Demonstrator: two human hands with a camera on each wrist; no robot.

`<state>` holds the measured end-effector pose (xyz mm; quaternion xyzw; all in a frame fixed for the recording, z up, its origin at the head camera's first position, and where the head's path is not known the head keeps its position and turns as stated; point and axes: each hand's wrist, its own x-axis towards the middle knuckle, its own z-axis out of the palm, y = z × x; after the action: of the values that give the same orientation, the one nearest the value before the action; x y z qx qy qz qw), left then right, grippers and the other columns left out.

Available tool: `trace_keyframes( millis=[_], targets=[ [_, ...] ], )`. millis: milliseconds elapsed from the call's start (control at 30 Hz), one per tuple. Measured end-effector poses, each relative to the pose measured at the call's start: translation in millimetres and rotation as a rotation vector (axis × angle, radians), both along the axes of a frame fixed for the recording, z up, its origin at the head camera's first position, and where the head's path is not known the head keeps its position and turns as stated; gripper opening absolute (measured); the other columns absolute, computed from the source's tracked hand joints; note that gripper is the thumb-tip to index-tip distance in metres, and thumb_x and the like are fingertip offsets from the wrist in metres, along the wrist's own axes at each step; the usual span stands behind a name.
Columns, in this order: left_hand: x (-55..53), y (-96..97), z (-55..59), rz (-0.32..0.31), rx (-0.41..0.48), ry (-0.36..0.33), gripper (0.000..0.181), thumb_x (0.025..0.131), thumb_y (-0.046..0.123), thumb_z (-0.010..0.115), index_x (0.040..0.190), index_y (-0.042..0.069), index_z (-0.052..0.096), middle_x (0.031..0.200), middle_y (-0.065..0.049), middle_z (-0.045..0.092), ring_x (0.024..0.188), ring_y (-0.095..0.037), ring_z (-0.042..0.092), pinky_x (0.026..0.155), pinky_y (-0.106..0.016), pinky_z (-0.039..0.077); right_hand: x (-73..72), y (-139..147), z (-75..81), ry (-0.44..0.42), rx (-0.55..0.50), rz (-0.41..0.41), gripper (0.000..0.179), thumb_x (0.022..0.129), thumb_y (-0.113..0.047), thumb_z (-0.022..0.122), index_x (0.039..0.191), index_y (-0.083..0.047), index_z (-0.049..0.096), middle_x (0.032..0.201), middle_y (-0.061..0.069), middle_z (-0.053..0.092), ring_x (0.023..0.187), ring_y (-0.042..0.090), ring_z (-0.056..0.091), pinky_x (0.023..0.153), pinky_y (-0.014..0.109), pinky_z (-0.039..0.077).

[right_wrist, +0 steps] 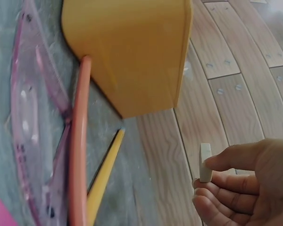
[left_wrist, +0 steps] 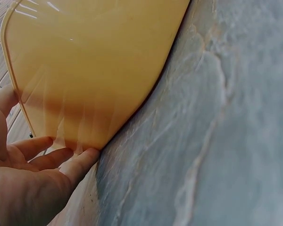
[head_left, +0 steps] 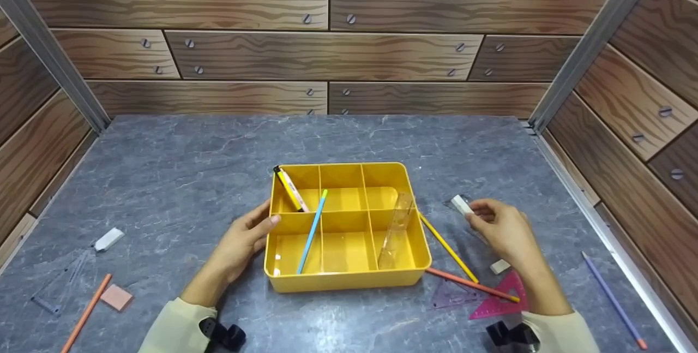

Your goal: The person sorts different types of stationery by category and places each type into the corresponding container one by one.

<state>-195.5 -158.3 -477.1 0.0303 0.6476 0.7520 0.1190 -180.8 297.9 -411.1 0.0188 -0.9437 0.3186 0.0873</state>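
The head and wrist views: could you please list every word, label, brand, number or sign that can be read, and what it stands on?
No text is readable.
Purple set square: marks too blurred to read.
Pink set square: marks too small.
Clear ruler: any markings too small.
White pen: any print too small.

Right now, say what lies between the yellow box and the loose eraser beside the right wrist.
In the head view, the yellow pencil slants between the yellow box and the loose eraser.

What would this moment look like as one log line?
left hand: holds yellow box | right hand: pinches white eraser | clear ruler: in yellow box
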Motion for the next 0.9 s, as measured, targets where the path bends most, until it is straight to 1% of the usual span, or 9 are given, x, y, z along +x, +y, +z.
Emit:
trace_keyframes(
  millis=[67,200,267,400,533,667,900],
  targets=[
    [0.5,-0.7,-0.3,0.001,0.000,-0.002,0.067,0.097,0.022,0.063,0.153,0.004,0.030,0.154,-0.019,0.032,0.130,-0.030,0.046,0.104,-0.042,0.043,2.0,-3.7,3.0,0.016,-0.015,0.002,0.026,0.090,-0.015,0.069,0.109,0.004,0.069,0.095,0.014,0.072,0.089,0.029,0.069,0.075,0.034,0.055],
    [0.7,-0.8,0.6,-0.001,0.003,-0.005,0.068,0.097,0.023,0.063,0.153,0.005,0.030,0.154,-0.019,0.031,0.131,-0.030,0.046,0.104,-0.041,0.043,6.6,-12.4,8.5,0.048,-0.036,0.001,0.026,0.091,-0.015,0.069,0.109,0.004,0.068,0.096,0.017,0.072,0.090,0.031,0.069,0.081,0.044,0.056],
    [0.1,-0.9,1.3,0.002,0.004,-0.002,0.067,0.097,0.023,0.064,0.153,0.005,0.031,0.154,-0.019,0.031,0.131,-0.030,0.045,0.104,-0.041,0.043,8.5,-17.9,11.8,0.061,-0.046,0.002,0.026,0.092,-0.015,0.069,0.110,0.004,0.069,0.097,0.017,0.072,0.091,0.031,0.068,0.083,0.046,0.056],
    [-0.7,-1.4,2.0,0.009,0.011,0.005,0.066,0.097,0.022,0.064,0.152,0.005,0.032,0.154,-0.019,0.032,0.130,-0.031,0.046,0.104,-0.042,0.043,13.5,-32.3,20.4,0.082,-0.057,0.010,0.025,0.092,-0.015,0.069,0.110,0.002,0.069,0.097,0.016,0.072,0.089,0.029,0.069,0.082,0.043,0.057],
    [-0.1,-0.9,0.0,0.017,0.014,-0.002,0.066,0.097,0.021,0.064,0.152,0.005,0.032,0.154,-0.019,0.032,0.129,-0.031,0.047,0.104,-0.042,0.044,18.2,-50.1,27.3,0.093,-0.089,0.037,0.024,0.091,-0.012,0.070,0.110,0.003,0.069,0.098,0.016,0.071,0.089,0.029,0.069,0.081,0.040,0.057],
    [0.3,0.2,-1.9,0.021,0.019,-0.005,0.066,0.097,0.021,0.063,0.152,0.005,0.032,0.154,-0.020,0.032,0.129,-0.031,0.048,0.103,-0.042,0.044,18.5,-68.6,31.2,0.091,-0.128,0.076,0.022,0.090,-0.008,0.071,0.108,0.004,0.070,0.098,0.017,0.071,0.090,0.028,0.069,0.080,0.035,0.058],
    [-0.1,-0.1,-1.6,0.005,0.033,0.013,0.067,0.097,0.022,0.064,0.153,0.005,0.031,0.155,-0.020,0.030,0.131,-0.032,0.045,0.105,-0.042,0.042,17.8,-98.2,38.0,0.065,-0.137,0.120,0.019,0.089,-0.007,0.071,0.106,0.000,0.072,0.097,0.013,0.072,0.088,0.026,0.071,0.077,0.032,0.059]
  ],
)
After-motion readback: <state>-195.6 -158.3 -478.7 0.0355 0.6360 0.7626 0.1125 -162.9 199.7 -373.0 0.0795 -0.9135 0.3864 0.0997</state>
